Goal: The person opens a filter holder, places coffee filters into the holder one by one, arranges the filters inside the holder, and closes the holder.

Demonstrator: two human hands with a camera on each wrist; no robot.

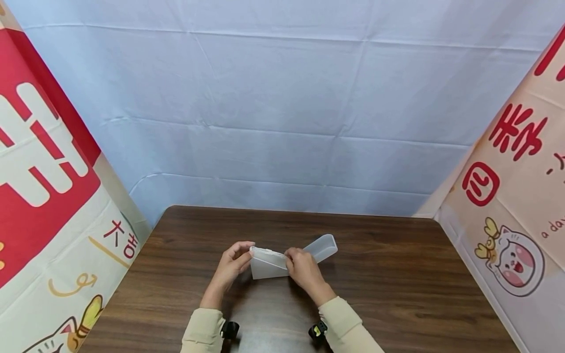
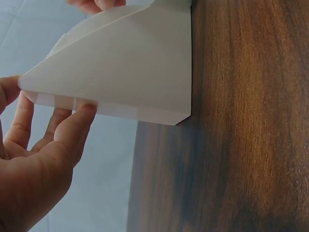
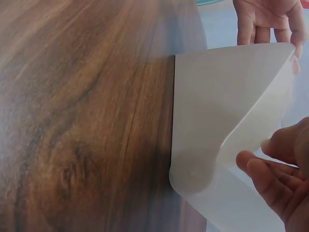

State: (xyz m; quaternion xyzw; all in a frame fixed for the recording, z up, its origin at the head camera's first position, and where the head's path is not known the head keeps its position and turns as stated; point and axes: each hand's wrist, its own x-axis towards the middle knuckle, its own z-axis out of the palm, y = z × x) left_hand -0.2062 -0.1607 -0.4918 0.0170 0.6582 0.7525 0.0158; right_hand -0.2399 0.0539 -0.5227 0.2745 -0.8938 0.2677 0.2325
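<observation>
A white translucent plastic case (image 1: 267, 271) stands on edge on the table, its long hinged lid (image 1: 324, 246) swung out to the right. Thin white sheet-like contents (image 1: 268, 252) show along its slanted opening; their exact kind is unclear. My left hand (image 1: 232, 264) holds the left end of the case, thumb at the upper corner and fingertips (image 2: 88, 109) along the narrow side. At the opening near the hinge, my right hand (image 1: 304, 270) has thumb and fingers curled together at the edge of the contents. In the right wrist view, those fingertips (image 3: 246, 159) are beside the slanted rim.
The dark wooden table (image 1: 397, 279) extends around the case on all sides. A pale blue cloth (image 1: 282, 108) hangs behind its far edge. Printed cloths stand at the left (image 1: 44, 171) and right (image 1: 516, 196).
</observation>
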